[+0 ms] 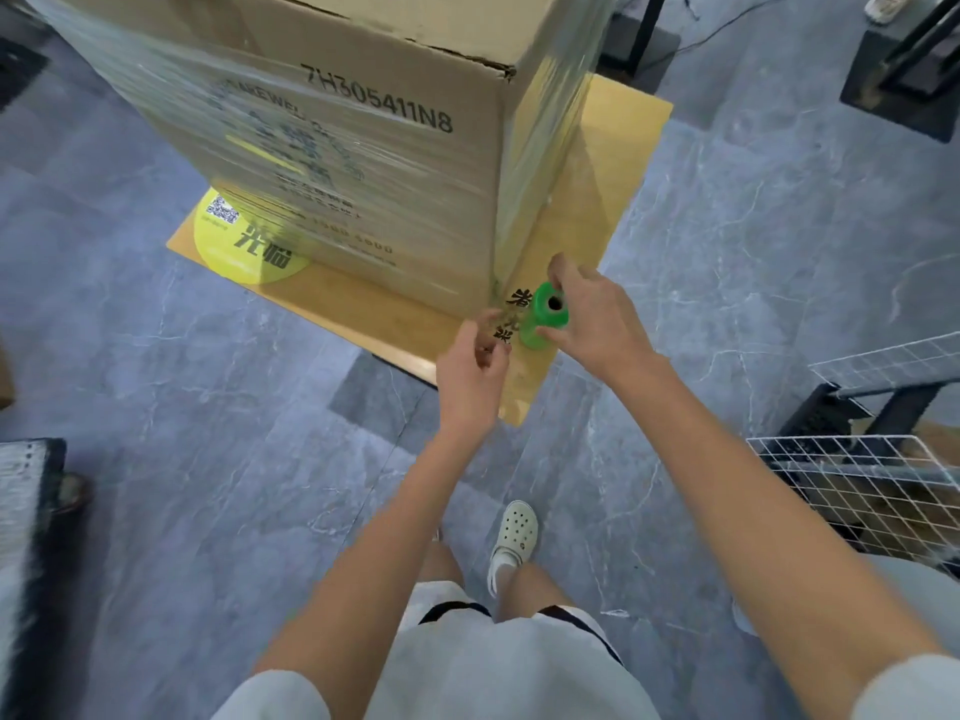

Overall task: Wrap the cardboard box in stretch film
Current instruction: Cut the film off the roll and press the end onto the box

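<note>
Green film roll [545, 317] is standing near-upright, long axis vertical, core end pointing up, at the near-right bottom corner of the cardboard box [363, 163], over the wooden surface [613, 163]. Grip: right hand [597, 314] is clasping its barrel; left hand [470, 371] is curling beside it, grasp unclear. Likely wrapping the base band; next: carrying the roll round the corner, taut.

The cardboard box [374, 111] is brown, matt paper board. Clear stretch film [135, 96] on it is shiny and wrinkly. The green film roll [540, 324] looks like glossy plastic. At four o'clock, the white wire rack [857, 485] is metal.
</note>
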